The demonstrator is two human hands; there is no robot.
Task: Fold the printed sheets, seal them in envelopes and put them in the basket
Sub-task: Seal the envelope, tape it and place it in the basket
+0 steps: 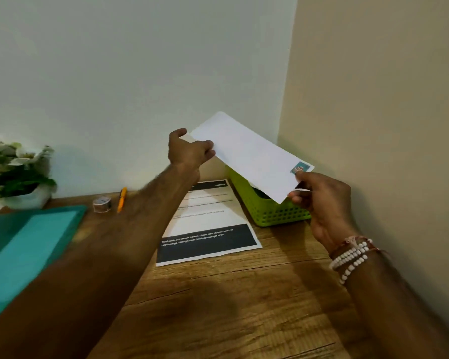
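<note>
While the left hand [189, 151] and right hand [322, 200] pinch opposite ends of the envelope [249, 154], it tilts (above the basket [278, 213]).

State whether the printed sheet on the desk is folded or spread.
Spread. The sheet lies flat on the desk, printed face up, heading to bottom band all showing, no fold visible.
</note>
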